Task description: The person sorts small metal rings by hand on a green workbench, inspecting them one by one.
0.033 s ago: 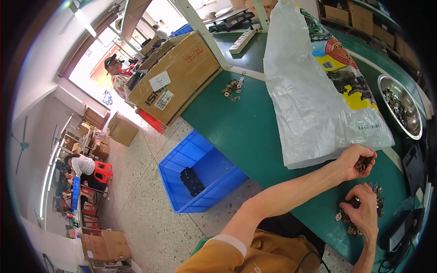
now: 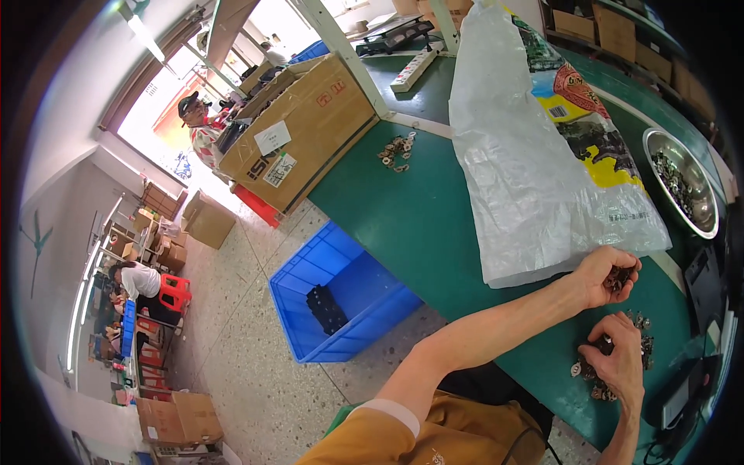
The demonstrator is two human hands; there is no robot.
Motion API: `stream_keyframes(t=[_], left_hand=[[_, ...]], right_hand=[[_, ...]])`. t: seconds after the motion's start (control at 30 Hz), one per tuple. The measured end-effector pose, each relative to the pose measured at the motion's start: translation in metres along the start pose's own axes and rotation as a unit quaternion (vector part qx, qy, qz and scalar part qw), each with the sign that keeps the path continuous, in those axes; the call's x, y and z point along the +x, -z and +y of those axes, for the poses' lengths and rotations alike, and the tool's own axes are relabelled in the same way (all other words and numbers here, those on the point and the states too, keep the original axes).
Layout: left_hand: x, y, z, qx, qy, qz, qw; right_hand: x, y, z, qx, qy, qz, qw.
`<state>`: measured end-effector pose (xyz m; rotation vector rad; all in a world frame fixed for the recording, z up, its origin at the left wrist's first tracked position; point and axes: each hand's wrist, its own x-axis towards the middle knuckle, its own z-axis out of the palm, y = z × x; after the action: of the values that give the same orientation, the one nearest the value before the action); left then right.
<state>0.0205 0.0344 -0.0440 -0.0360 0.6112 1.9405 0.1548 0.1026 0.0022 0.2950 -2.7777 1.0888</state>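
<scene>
Head camera shows both hands of the person near each other above a green table (image 2: 426,209). The left hand (image 2: 598,277) is curled, and its fingers hold a small bunch of dark small metal parts (image 2: 618,279). Just nearer to the body from this grip is the right hand (image 2: 620,363), bent with the thumb and fingers close, over a loose pile (image 2: 646,349) of similar parts; whether it pinches any of them, I cannot tell. The pile shows on both sides of this hand. Just beyond the left grip lies a white plastic sack (image 2: 519,178), and farther, to its right, a metal bowl (image 2: 702,182) with small parts inside. Well left of both hands, lower than the table, stands a blue crate (image 2: 285,322).
</scene>
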Motion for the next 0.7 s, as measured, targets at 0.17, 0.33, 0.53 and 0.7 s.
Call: stream_keyframes(t=[0.17,0.33,0.53,0.7], left_hand=[[0.001,0.001,0.000,0.006,0.005,0.014,1.000],[-0.005,-0.003,0.001,0.020,-0.005,0.007,1.000],[-0.006,-0.004,-0.003,0.041,-0.015,0.007,0.999],[-0.005,-0.007,-0.004,0.066,-0.019,0.011,0.998]], right_hand=[[0.003,0.001,0.003,0.055,-0.032,0.018,0.998],[0.000,0.009,0.008,0.155,-0.096,0.028,0.983],[0.005,0.020,0.023,0.222,-0.173,0.072,0.957],[0.008,0.030,0.024,0.264,-0.187,0.124,0.938]])
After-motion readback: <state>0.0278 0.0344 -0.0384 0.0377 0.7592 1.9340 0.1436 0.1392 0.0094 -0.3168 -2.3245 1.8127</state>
